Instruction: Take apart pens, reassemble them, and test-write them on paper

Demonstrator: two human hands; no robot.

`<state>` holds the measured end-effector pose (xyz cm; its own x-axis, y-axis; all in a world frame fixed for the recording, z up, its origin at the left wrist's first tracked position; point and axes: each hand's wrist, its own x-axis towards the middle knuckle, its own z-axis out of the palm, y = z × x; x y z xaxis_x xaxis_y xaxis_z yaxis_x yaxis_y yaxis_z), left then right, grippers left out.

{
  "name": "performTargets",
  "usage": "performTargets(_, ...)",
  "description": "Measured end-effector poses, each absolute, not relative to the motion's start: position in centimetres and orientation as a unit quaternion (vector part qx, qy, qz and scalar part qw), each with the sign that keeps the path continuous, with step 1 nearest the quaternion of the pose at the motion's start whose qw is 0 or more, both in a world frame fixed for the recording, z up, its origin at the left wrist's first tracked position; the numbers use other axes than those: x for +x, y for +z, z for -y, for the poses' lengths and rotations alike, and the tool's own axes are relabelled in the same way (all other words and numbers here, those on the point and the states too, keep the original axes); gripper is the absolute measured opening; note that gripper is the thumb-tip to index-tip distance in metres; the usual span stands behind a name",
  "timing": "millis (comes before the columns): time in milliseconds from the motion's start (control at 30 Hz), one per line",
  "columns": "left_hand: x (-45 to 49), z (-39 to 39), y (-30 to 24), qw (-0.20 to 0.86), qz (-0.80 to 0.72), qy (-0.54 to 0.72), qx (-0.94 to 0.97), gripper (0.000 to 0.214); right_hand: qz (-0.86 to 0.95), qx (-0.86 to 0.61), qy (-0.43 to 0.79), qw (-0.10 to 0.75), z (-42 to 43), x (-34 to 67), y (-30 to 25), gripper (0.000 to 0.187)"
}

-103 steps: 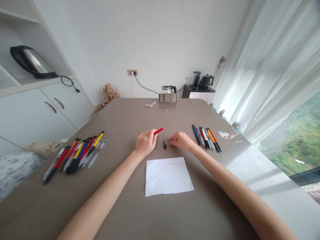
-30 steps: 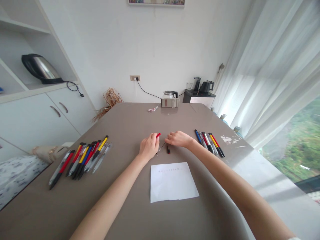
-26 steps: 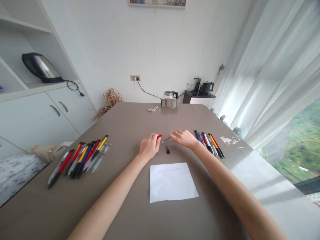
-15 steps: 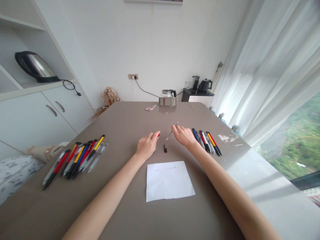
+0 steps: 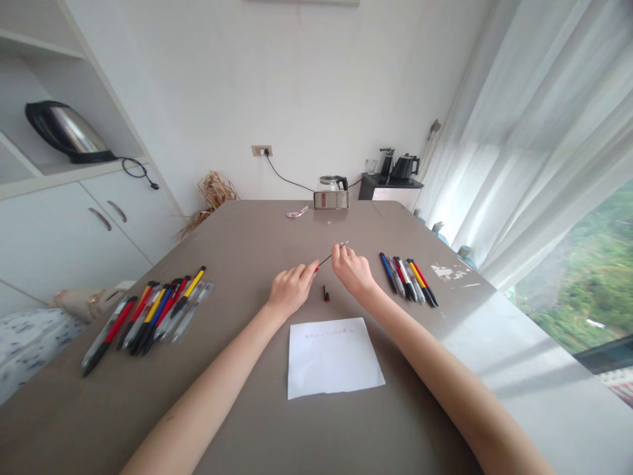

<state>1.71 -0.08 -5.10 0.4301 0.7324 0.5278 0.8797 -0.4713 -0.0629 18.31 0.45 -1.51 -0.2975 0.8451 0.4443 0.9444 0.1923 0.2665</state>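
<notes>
My left hand point(image 5: 289, 288) is closed round a red pen barrel point(image 5: 315, 268), of which only the tip shows past the fingers. My right hand point(image 5: 350, 270) pinches a thin pen refill point(image 5: 332, 254) that slants up to the right, its lower end at the mouth of the red barrel. A small black pen part point(image 5: 326, 293) lies on the table between my hands. A white sheet of paper point(image 5: 333, 357) with a line of small marks lies just in front of them.
A row of several pens point(image 5: 153, 310) lies at the left of the brown table point(image 5: 237, 251), and another row of pens point(image 5: 408, 278) at the right. A glass kettle point(image 5: 331, 191) and a wrapper point(image 5: 297, 212) sit at the far edge.
My right hand has lifted the thin refill off the table and brought its lower end to the red barrel in my left hand. The black part has stayed put.
</notes>
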Motion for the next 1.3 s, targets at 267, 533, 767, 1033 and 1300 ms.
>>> performTargets(267, 1.6, -0.3, -5.2, 0.158, 0.523, -0.243, -0.802, 0.033, 0.859, -0.463, -0.209, 0.068, 1.1, 16.5, -1.0, 0.045)
performTargets(533, 1.1, -1.1, -5.5, 0.129, 0.593, -0.315, -0.73, 0.03, 0.859, -0.49, -0.092, 0.115, 1.0, 16.0, -1.3, 0.032)
performTargets(767, 1.1, -1.2, -5.5, 0.133, 0.57, -0.33, -0.74, 0.028, 0.85, -0.509, 0.059, 0.123, 0.2, 15.5, -3.0, 0.029)
performTargets(1033, 1.3, -1.0, -5.6, 0.14, 0.572, -0.274, -0.76, 0.026, 0.85, -0.492, 0.118, 0.144, -0.7, 15.8, -3.9, 0.026)
performTargets(1300, 1.3, -0.9, -5.6, 0.142, 0.563, -0.265, -0.77, 0.031, 0.844, -0.483, 0.157, 0.172, -1.2, 16.3, -4.1, 0.021)
